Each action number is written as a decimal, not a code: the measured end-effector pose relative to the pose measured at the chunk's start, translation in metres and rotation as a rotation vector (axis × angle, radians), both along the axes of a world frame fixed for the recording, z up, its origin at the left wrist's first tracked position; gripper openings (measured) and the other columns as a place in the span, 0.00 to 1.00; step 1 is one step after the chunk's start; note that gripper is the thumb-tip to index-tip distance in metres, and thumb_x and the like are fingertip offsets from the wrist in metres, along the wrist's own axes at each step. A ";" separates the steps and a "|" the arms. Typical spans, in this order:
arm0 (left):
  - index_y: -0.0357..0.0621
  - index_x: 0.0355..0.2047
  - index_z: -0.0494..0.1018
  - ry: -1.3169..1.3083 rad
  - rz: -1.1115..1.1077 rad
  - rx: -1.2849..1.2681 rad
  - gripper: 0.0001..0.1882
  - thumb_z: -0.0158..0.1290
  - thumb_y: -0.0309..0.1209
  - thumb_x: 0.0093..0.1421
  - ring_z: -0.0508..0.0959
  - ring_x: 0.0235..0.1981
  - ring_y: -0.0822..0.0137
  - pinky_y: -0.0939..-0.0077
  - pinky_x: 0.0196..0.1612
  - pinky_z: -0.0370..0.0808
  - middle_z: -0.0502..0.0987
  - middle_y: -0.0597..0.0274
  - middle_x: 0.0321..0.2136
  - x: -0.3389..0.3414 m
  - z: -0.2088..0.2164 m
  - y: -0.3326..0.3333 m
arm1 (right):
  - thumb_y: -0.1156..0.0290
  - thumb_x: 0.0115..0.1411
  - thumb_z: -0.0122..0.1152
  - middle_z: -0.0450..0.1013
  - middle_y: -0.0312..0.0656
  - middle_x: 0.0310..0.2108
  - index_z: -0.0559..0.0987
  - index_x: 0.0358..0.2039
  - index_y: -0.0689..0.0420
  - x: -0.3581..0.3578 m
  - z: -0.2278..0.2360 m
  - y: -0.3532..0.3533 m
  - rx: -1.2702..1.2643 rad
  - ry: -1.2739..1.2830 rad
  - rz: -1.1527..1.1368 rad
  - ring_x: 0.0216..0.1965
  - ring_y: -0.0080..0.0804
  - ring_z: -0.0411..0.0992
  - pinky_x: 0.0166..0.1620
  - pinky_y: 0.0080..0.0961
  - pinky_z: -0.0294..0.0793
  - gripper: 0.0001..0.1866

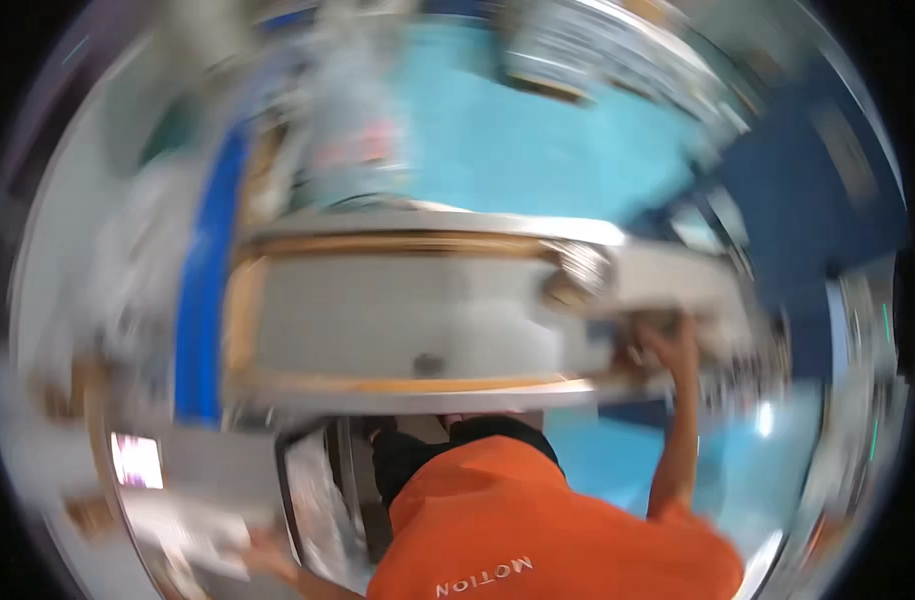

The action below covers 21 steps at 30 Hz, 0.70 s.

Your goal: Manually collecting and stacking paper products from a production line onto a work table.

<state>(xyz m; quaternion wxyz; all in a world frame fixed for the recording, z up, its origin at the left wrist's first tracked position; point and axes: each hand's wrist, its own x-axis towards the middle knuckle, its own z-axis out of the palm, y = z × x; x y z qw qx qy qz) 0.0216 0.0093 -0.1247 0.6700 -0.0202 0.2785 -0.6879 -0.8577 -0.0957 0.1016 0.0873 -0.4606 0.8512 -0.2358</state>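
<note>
White tray (397, 315): right hand (667, 345) touches its edge; fingers' state too blurred to tell.

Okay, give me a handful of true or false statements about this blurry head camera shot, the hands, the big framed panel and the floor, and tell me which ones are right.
1. The right hand reaches up to the right end of the large white flat panel with a wooden frame. True.
2. The person wears a green shirt. False: the short-sleeved shirt is orange.
3. The floor beyond the panel is light turquoise. True.
4. The left hand grips the top edge of the panel. False: it is low at the lower left, near grey blurred items, away from the panel.
5. The picture is sharp enough to show each finger. False: motion blur hides finger detail.
</note>
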 end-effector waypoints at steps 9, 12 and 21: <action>0.40 0.58 0.65 -0.298 -0.327 -0.200 0.34 0.52 0.53 0.60 0.74 0.35 0.60 0.56 0.47 0.73 0.74 0.55 0.41 -0.043 -0.012 -0.136 | 0.47 0.40 0.73 0.64 0.63 0.56 0.68 0.54 0.66 -0.088 -0.010 0.057 0.043 0.264 -0.363 0.57 0.59 0.65 0.58 0.44 0.67 0.47; 0.40 0.58 0.64 -0.447 -0.204 -0.241 0.36 0.51 0.55 0.60 0.74 0.36 0.59 0.57 0.47 0.73 0.74 0.54 0.42 -0.016 0.000 -0.072 | 0.49 0.48 0.68 0.64 0.63 0.56 0.69 0.54 0.65 -0.086 -0.007 0.057 0.236 0.376 -0.477 0.57 0.58 0.65 0.58 0.46 0.67 0.41; 0.38 0.60 0.62 -0.899 0.252 -0.375 0.43 0.48 0.64 0.60 0.73 0.39 0.57 0.60 0.47 0.74 0.73 0.51 0.43 0.043 0.013 0.133 | 0.73 0.54 0.62 0.71 0.45 0.30 0.73 0.37 0.55 0.345 -0.009 -0.052 0.016 -0.122 0.785 0.33 0.45 0.72 0.36 0.39 0.73 0.10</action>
